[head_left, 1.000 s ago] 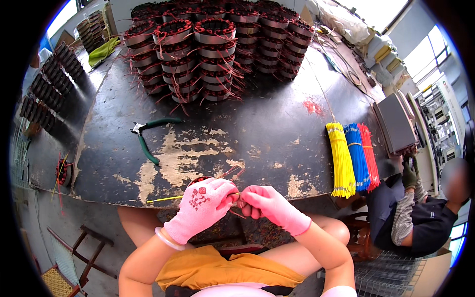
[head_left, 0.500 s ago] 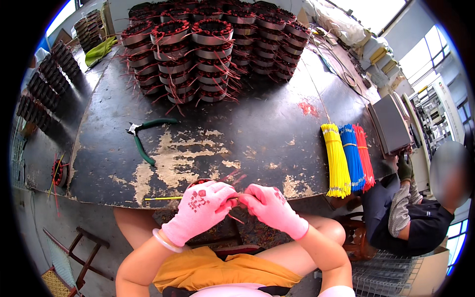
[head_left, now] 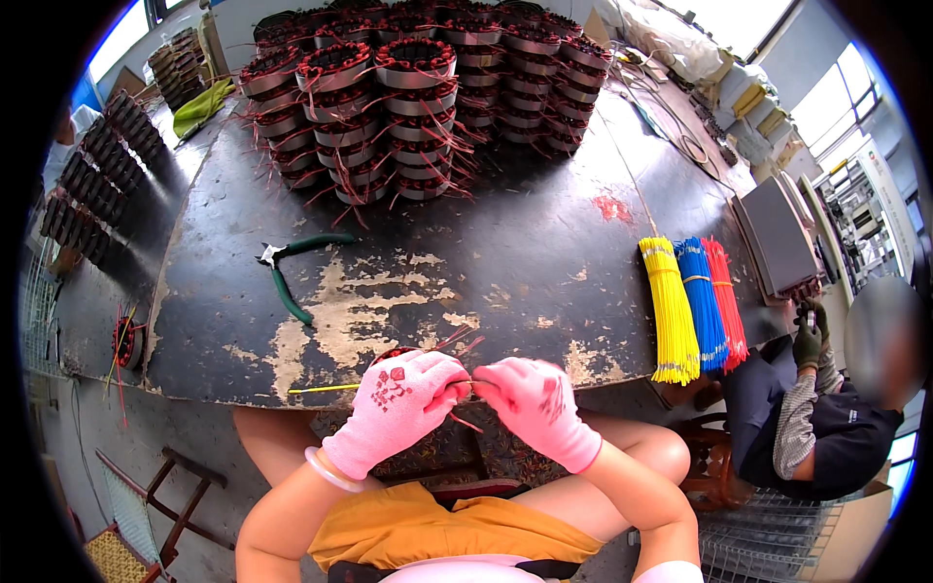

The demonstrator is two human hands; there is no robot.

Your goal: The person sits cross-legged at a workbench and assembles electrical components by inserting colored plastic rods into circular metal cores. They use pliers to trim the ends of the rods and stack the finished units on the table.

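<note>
The left hand [head_left: 400,400] and right hand [head_left: 533,406] pinch thin wire [head_left: 472,381]. 1 ring [head_left: 395,354] shows partly behind the left hand.

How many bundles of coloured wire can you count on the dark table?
3: the yellow bundle on the left of the row, the blue bundle in the middle, the red bundle on the right. Others may be hidden behind the tall stacks.

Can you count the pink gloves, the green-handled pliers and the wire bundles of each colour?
Pink gloves: 2
Green-handled pliers: 1
Yellow wire bundle: 1
Blue wire bundle: 1
Red wire bundle: 1
Total: 6
</note>
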